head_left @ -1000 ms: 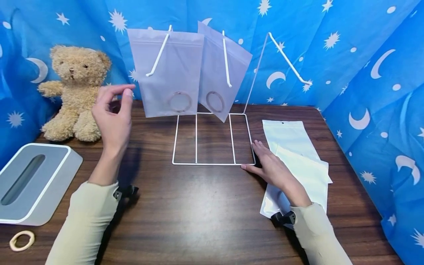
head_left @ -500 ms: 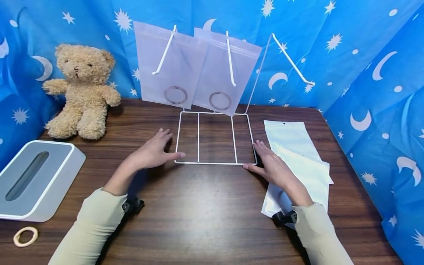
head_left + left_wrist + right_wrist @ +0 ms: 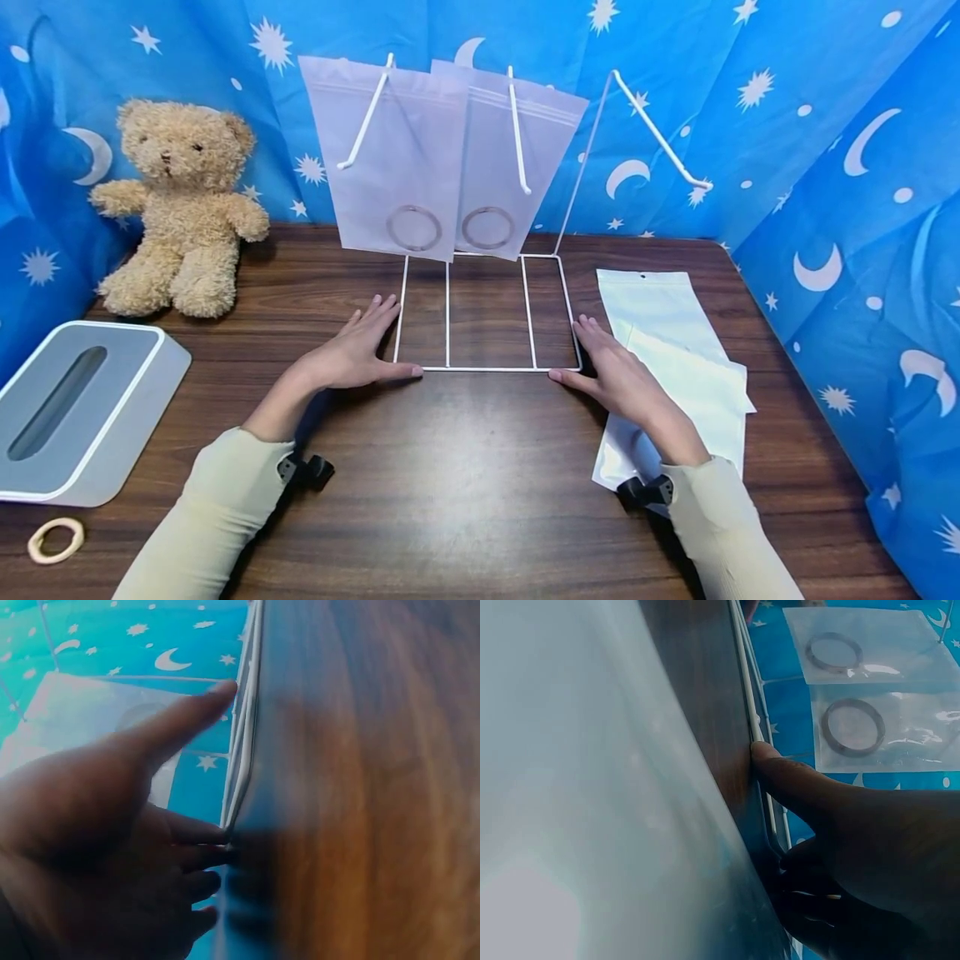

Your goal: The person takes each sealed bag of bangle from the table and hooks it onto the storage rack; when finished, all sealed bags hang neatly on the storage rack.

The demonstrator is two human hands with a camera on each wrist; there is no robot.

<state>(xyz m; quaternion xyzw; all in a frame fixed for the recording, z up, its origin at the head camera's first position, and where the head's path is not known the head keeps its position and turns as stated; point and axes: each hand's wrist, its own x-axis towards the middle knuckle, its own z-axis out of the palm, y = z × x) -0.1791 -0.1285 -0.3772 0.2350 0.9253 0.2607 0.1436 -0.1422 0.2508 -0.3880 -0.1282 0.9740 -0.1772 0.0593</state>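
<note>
A white wire display rack [image 3: 487, 369] stands on the wooden table, with three hooks slanting up from its back. On the left hook hangs a frosted zip bag [image 3: 390, 158] with a ring showing through near its bottom. A second such bag [image 3: 517, 150] hangs on the middle hook, partly behind the first. My left hand [image 3: 351, 352] is at the rack's front left corner, thumb along the front bar and fingers straight beside the side bar. At the front right corner, my right hand [image 3: 618, 371] lies in the same way, thumb at the front bar. The right hook [image 3: 660, 137] is bare.
White flat bags [image 3: 682, 392] lie stacked to the right, partly under my right forearm. A teddy bear [image 3: 183, 208] sits at the back left, with a grey-topped tissue box [image 3: 142, 417] before it. A wooden ring [image 3: 56, 542] lies front left. Blue curtain surrounds the table.
My left hand has come down from beside the hanging bags to the rack's front left corner. The bags have swung on their hooks. My right hand has stayed at the rack's right corner.
</note>
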